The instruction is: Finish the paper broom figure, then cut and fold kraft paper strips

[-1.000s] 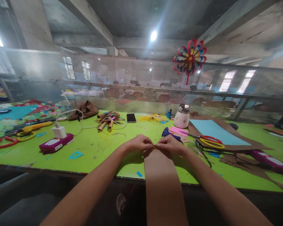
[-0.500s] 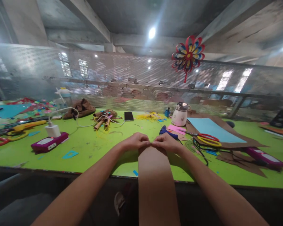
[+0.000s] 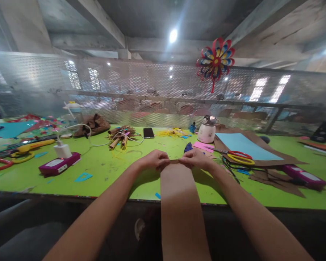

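Observation:
A long strip of brown paper (image 3: pixel 181 203) runs from the table toward me and hangs over the front edge. Its far end is folded or rolled into a narrow band. My left hand (image 3: pixel 157 159) pinches the left corner of that band, and my right hand (image 3: pixel 194 158) pinches the right corner. Both hands are closed, thumbs and fingers pressed on the paper. Just behind my right hand lies a dark blue object (image 3: pixel 188 146), partly hidden. Scissors with red and yellow handles (image 3: pixel 240 156) rest to the right.
On the green table (image 3: pixel 103 177) stand a purple power strip (image 3: pixel 60 165) with a white charger, rolled brown paper tubes (image 3: pixel 119 139), a phone (image 3: pixel 148 133) and a white bottle (image 3: pixel 207 130). Light blue paper (image 3: pixel 247 145) lies on brown sheets at right. A perforated metal screen (image 3: pixel 141 83) stands behind.
My hands have moved apart along the far end of the brown paper strip, showing the narrow band between them. The view has shifted slightly.

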A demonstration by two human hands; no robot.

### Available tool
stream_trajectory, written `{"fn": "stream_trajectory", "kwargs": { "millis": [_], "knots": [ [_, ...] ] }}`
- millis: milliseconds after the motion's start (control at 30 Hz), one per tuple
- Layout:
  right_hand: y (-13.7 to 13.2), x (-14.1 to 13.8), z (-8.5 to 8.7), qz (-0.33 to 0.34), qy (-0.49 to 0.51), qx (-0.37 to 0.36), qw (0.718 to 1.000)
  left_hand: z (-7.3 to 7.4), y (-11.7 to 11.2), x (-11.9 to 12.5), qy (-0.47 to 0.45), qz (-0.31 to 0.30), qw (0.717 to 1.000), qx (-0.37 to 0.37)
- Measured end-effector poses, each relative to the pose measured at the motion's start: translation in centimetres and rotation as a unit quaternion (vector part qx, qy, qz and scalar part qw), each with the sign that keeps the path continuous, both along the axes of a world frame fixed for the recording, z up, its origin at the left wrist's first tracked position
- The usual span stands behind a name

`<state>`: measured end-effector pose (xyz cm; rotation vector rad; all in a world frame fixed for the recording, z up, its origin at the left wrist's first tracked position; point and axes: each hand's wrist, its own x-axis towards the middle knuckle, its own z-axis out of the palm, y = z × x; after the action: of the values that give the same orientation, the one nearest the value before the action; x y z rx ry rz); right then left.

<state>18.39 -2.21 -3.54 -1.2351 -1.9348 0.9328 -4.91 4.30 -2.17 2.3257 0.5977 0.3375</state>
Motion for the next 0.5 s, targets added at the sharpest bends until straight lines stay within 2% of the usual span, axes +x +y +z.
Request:
{"fn": "stream_trajectory", "kwargs": {
  "millis": [267,500],
  "knots": [
    [-0.2,0.8,0.4,0.031,0.022,-0.068,0.997,-0.2,0.6,-0.2,-0.002,0.023,0.999,-0.047],
    [-0.5,1.3,0.8,0.043,0.094,-0.102,0.989,0.7,0.2,-0.3,-0.034,0.066,0.989,-0.125]
  ]
}}
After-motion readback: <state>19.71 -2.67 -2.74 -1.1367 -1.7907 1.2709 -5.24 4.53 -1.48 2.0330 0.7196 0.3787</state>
